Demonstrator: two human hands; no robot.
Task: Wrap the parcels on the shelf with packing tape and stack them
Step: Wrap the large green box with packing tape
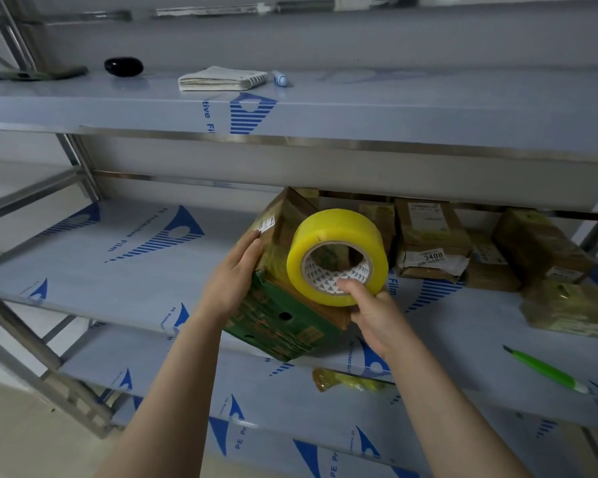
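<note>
Head view: taping a tilted parcel at the middle shelf (118, 270).
Your left hand (233, 281) presses straight fingers flat on the side of the green-and-brown parcel (283, 322), tipped at the shelf's front edge; hold firm so it cannot twist. The yellow tape roll (328, 236) sits against its top, gripped by your right hand (377, 315), thumb in the core: pull taut and flat. More parcels (432, 236) wait rightward.

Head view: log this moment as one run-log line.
left hand: rests on green-brown cardboard parcel | right hand: grips yellow packing-tape roll | stage: wrapping
</note>
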